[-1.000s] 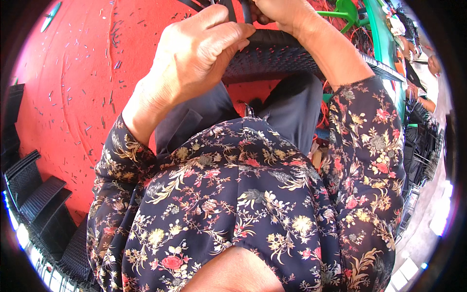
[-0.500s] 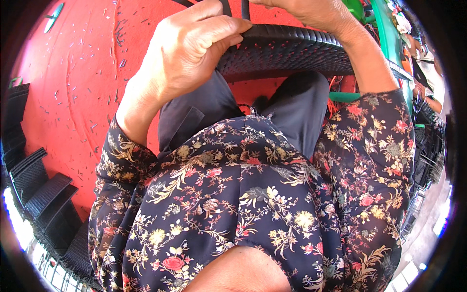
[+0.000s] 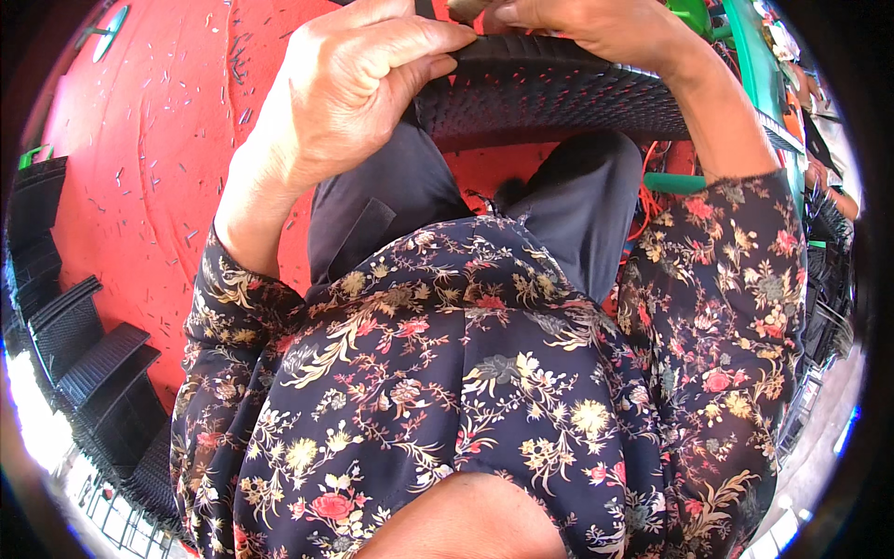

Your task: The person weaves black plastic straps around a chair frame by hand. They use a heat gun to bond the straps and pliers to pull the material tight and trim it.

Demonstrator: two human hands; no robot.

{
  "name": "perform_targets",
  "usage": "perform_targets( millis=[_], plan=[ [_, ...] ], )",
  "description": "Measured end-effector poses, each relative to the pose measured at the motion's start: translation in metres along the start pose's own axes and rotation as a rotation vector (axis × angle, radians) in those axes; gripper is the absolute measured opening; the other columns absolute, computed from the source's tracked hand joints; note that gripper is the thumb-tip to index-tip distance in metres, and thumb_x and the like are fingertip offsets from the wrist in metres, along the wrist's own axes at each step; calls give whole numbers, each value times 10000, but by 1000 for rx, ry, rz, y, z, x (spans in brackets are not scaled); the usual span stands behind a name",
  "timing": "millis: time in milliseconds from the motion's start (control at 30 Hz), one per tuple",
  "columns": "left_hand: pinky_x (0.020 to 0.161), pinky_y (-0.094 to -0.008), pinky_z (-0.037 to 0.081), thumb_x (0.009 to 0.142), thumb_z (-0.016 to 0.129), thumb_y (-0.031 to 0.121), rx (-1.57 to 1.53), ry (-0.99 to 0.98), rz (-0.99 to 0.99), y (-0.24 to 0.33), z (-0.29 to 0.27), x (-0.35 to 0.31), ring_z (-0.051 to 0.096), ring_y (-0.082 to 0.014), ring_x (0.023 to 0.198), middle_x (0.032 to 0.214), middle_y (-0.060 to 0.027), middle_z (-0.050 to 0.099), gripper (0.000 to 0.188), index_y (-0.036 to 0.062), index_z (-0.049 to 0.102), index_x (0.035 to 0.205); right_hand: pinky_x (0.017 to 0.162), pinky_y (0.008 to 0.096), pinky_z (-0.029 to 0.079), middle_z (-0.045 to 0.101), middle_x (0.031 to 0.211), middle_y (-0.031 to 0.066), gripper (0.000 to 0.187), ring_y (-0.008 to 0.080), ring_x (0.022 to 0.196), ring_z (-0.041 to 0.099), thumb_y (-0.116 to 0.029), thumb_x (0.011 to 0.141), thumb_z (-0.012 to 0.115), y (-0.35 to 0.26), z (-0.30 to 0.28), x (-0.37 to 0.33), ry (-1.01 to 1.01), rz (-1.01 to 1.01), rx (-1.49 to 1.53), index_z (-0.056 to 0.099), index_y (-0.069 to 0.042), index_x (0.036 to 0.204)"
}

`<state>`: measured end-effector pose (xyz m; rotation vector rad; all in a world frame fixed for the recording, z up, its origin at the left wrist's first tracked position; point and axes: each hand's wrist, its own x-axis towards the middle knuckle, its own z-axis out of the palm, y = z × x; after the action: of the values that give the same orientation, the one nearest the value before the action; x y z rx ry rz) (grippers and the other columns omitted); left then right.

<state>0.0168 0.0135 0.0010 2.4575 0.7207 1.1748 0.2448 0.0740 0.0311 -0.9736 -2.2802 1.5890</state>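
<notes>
A black woven panel (image 3: 568,102) with a thick wrapped rim rests above my knees, red showing through its small holes. At its upper left corner is my left hand (image 3: 345,102), closed, thumb and forefinger pinching the rim. My right hand (image 3: 568,23) is bent over the far side of the rim, its fingers curled together close to my left fingertips. The top of the picture cuts off part of both hands, and whatever lies in the right fingers is hidden.
Dark scraps of strip litter the red floor (image 3: 177,186). Several black woven panels (image 3: 102,363) stand stacked along the left. A green bar (image 3: 675,183) lies beyond my right knee, near a green-edged table (image 3: 745,56). Other people's arms (image 3: 833,191) show at the far right.
My right hand has come lower and to the left, nearer my left fingertips. My left hand has shifted slightly left and up and keeps its pinch at the panel's corner.
</notes>
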Motion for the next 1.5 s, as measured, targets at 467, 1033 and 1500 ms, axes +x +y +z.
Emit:
perform_targets(
  millis=[467, 1033, 1500],
  plan=[
    [554, -313, 434, 727, 744, 16, 174, -115, -50, 16, -12, -5, 518, -223, 600, 695, -75, 468, 352, 52, 693, 1073, 608, 406, 499, 616, 690, 191, 105, 335, 664, 631, -58, 756, 581, -21, 0, 18, 99, -483, -1068, 658, 13, 763],
    [577, -360, 474, 669, 756, 33, 129, -111, -32, 16, -12, -5, 573, -257, 654, 751, -92, 537, 440, 66, 674, 1100, 562, 290, 492, 645, 785, 90, 231, 138, 661, 606, 20, 767, 543, -41, 16, 8, 193, 247, 16, 643, 80, 966],
    [563, -372, 493, 734, 730, 39, 86, -27, -73, 19, -3, -14, 596, -285, 657, 781, -92, 549, 420, 122, 671, 1141, 619, 234, 488, 679, 889, 45, 357, 112, 706, 615, 129, 743, 492, -34, 15, 14, 115, 389, 323, 669, 23, 1034]
  ],
)
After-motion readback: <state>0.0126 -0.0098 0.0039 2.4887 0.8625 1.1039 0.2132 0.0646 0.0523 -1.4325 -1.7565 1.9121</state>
